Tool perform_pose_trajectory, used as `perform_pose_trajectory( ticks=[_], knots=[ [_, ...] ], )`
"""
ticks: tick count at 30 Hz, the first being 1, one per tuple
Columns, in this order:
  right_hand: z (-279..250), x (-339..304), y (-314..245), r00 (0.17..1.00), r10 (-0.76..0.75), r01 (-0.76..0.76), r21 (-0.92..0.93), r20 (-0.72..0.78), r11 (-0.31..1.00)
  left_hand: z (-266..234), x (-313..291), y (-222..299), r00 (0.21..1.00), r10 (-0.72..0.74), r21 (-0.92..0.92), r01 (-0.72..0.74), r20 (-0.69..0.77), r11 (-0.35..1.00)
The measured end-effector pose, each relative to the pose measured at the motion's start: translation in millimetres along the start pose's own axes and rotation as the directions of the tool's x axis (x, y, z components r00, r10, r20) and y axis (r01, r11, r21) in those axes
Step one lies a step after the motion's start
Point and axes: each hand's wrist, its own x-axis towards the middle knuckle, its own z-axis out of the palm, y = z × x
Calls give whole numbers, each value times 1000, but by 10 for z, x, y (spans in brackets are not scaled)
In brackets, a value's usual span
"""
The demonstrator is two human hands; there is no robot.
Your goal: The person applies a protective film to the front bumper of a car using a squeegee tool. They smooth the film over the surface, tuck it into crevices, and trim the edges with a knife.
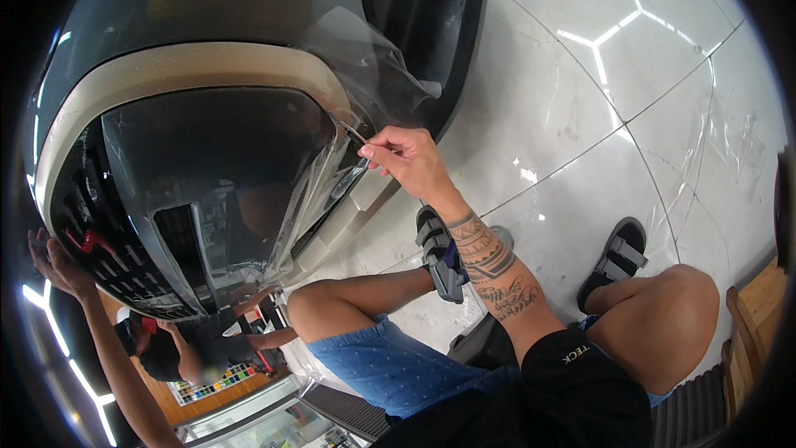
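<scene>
In my right hand (pixel 406 162), a thin knife-like tool (pixel 355 133) is pinched between thumb and fingers. Its tip meets the corner where the dark glossy headlight panel (pixel 224 158) borders the beige trim (pixel 215 62) of a car. Wrinkled clear film (pixel 311 187) runs down the panel's side, just below that hand. Another loose sheet of clear film (pixel 356 50) hangs over the bodywork above it. At the far left, my left hand (pixel 62 265) rests with fingers apart against the car's edge, near the black slotted grille (pixel 99 224) and its red emblem (pixel 89 242).
A black wheel-arch or bumper piece (pixel 448 41) juts out beyond my right hand. Pale glossy tiles (pixel 564 116) spread to the right, under my sandals. Another person (pixel 199 348) is low at the lower left. Wooden furniture (pixel 754 307) stands at the right edge.
</scene>
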Motion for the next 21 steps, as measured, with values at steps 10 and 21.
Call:
perform_pose_trajectory(
  ticks=[10, 21],
  knots=[
    [87, -103, 98, 999, 27, -26, 10, -42, 1000, 73, 25, 120, 999, -21, -20, 20, -34, 1000],
    [181, -187, 186, 996, 74, -71, 52, -57, 996, -102, 303, -49, 727, 678, 457, -642, 108, 615]
  ],
)
